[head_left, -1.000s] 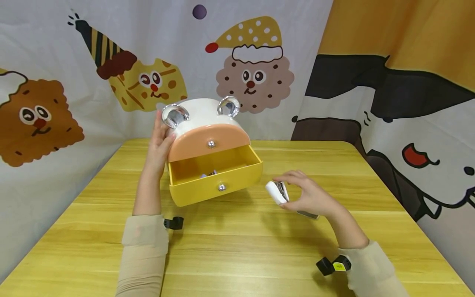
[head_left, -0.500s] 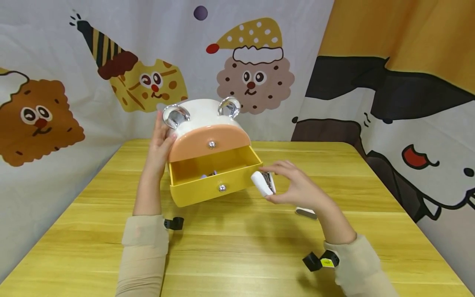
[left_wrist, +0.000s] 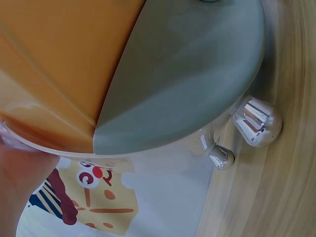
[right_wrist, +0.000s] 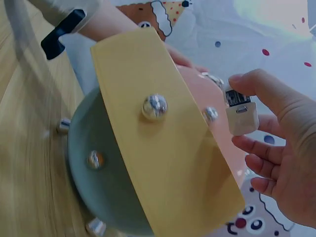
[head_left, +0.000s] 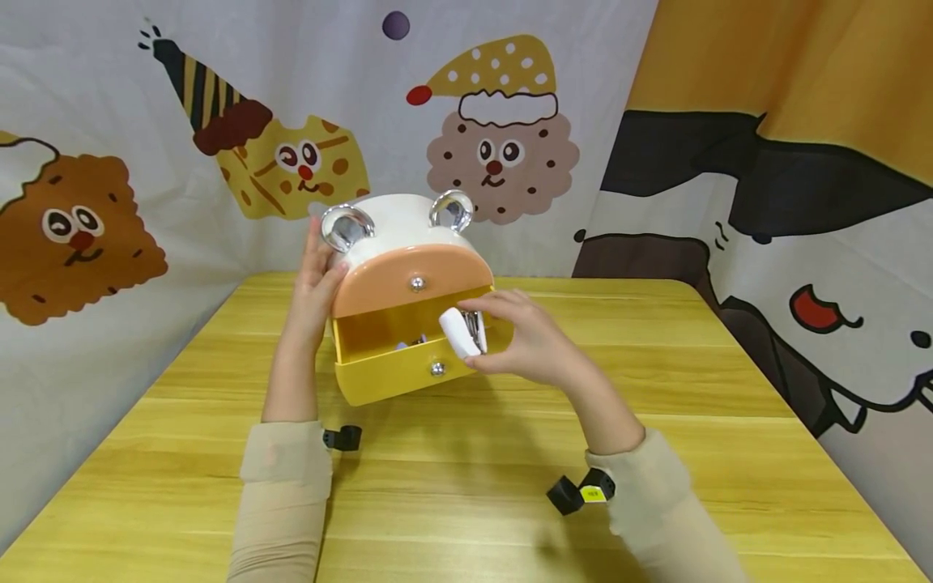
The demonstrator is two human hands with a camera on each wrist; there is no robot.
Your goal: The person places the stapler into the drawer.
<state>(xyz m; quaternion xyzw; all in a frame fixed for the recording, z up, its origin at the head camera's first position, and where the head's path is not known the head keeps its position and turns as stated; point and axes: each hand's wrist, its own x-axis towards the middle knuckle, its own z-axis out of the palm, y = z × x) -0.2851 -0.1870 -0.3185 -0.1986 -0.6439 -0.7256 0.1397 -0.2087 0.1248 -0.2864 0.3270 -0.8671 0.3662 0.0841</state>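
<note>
A small white stapler [head_left: 463, 332] is pinched between the thumb and fingers of my right hand [head_left: 530, 338]. It hangs over the front of the pulled-out yellow drawer [head_left: 386, 379], above the right part of its opening. In the right wrist view, the stapler's metal end [right_wrist: 238, 98] shows beside the thumb. My left hand [head_left: 315, 283] rests with straight fingers along the left side of the drawer box [head_left: 397, 214], which has a white top and silver ears. Inside the yellow drawer lies a small purple thing [head_left: 413, 343], too small to make out.
Above the open drawer, the orange drawer [head_left: 379, 283] is shut. A grey-green drawer [left_wrist: 182, 84] sits below it, also shut, near the box's silver feet [left_wrist: 256, 121]. The wooden table [head_left: 437, 502] carries the box, and a cartoon-printed curtain [head_left: 394, 105] hangs behind.
My right hand has carried the stapler leftward and up, from beside the box to over the drawer. A small pale thing on the table is now hidden behind my right arm. The left hand stays put.
</note>
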